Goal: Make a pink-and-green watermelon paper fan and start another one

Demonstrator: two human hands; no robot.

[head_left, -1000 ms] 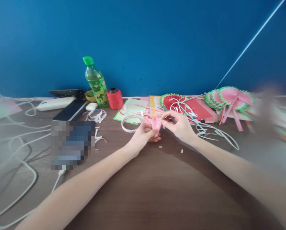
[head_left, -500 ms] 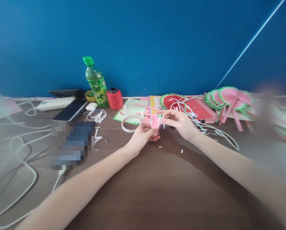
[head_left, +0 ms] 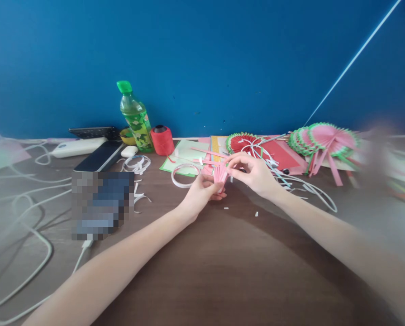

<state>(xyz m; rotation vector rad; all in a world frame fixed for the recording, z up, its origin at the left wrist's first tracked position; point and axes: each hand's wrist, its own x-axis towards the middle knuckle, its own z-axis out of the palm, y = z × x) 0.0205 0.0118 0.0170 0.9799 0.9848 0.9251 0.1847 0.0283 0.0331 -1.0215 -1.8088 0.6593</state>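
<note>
Left hand (head_left: pixel 202 192) and right hand (head_left: pixel 253 174) pinch small pleated pink paper (head_left: pixel 220 174) between fingers (head_left: pixel 232 159) above brown surface (head_left: pixel 222 262); green bottle (head_left: pixel 134 117), red thread spool (head_left: pixel 162 140), pink paper fans (head_left: pixel 324 138) behind

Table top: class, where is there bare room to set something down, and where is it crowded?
Bare: the near table, this side of the left hand and right hand holding the pleated pink paper. Crowded: cables at left; bottle, thread spool and paper fans at the back.
</note>
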